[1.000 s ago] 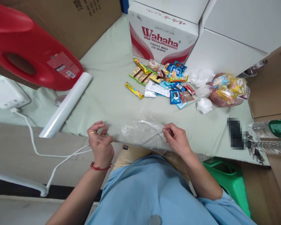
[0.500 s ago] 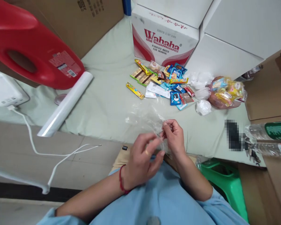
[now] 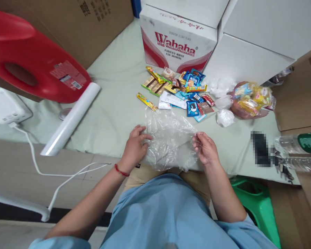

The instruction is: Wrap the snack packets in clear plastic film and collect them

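A clear plastic bag (image 3: 169, 141) is spread, crinkled, at the table's near edge in front of me. At its upper right edge, my right hand (image 3: 206, 148) pinches the thin film between thumb and fingers. My left hand (image 3: 136, 145) is at the bag's left edge, fingers apart and just touching the film. Beyond the bag lies a pile of small wrapped snacks: a yellow-wrapped bar (image 3: 147, 101), blue packets (image 3: 192, 108), white sachets (image 3: 172, 100) and striped wafer packs (image 3: 153, 85).
Crumpled clear bags (image 3: 225, 118) and a bowl of bagged snacks (image 3: 252, 100) sit right of the pile. A Wahaba-style white-and-red carton (image 3: 177, 45) stands behind. Left are a red jug (image 3: 41, 65), a white film roll (image 3: 71, 119) and a white charger (image 3: 9, 105). Bottles (image 3: 298, 164) and keys (image 3: 283, 171) lie right.
My hands have moved apart, the left one outward to the left. The bag, bunched between them before, is now spread wide.
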`<action>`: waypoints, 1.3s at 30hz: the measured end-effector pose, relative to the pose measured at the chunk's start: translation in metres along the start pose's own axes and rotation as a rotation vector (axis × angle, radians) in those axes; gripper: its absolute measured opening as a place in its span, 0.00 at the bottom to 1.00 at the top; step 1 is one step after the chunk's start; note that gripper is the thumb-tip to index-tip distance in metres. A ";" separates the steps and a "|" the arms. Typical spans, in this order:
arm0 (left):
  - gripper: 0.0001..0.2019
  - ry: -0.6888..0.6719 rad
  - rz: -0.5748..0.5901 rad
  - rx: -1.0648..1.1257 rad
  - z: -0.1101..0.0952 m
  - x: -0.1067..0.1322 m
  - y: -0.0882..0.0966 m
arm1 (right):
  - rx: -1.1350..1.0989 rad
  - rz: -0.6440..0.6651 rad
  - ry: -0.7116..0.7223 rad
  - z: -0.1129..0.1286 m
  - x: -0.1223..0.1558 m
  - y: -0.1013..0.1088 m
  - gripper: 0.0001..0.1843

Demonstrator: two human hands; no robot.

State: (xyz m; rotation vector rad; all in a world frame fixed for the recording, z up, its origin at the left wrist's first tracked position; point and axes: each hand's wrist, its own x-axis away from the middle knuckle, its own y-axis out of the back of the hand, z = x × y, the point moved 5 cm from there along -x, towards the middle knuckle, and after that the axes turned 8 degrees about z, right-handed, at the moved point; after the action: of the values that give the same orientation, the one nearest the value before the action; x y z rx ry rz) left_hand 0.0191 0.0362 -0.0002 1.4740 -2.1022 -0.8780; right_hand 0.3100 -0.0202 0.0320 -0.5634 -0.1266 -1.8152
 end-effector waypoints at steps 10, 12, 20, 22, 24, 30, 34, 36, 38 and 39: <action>0.14 0.151 -0.267 -0.001 -0.040 0.001 0.081 | 0.152 0.039 0.000 -0.011 -0.003 0.002 0.29; 0.13 -0.023 -0.234 -0.043 -0.076 -0.001 0.069 | 0.168 0.056 0.004 -0.012 -0.004 -0.001 0.29; 0.24 -0.199 0.162 -0.401 -0.052 -0.028 -0.023 | 0.297 -0.070 0.064 -0.005 -0.002 0.040 0.30; 0.26 -0.219 0.183 -0.437 -0.038 -0.028 -0.026 | 0.433 -0.145 0.079 -0.003 0.001 0.068 0.27; 0.26 -0.239 0.176 -0.446 -0.034 -0.026 -0.025 | 0.580 -0.252 0.107 0.004 0.004 0.094 0.25; 0.27 -0.248 0.145 -0.405 -0.039 -0.023 -0.023 | 0.991 -0.380 0.342 0.061 -0.020 0.092 0.18; 0.26 -0.250 0.138 -0.388 -0.038 -0.024 -0.024 | 1.343 -0.279 0.368 0.087 -0.069 0.025 0.18; 0.26 -0.252 0.136 -0.385 -0.038 -0.024 -0.024 | 1.491 -0.285 0.305 0.091 -0.093 -0.005 0.23; 0.26 -0.248 0.136 -0.384 -0.038 -0.023 -0.024 | 1.614 -0.295 0.224 0.091 -0.110 -0.026 0.27; 0.26 -0.245 0.139 -0.386 -0.038 -0.023 -0.024 | 1.660 -0.293 0.188 0.091 -0.117 -0.032 0.28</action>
State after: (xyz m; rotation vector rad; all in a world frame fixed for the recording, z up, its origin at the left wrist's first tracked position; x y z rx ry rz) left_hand 0.0677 0.0426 0.0104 1.0537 -2.0210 -1.3748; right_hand 0.3332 0.1254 0.0666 0.8303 -1.4467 -1.3979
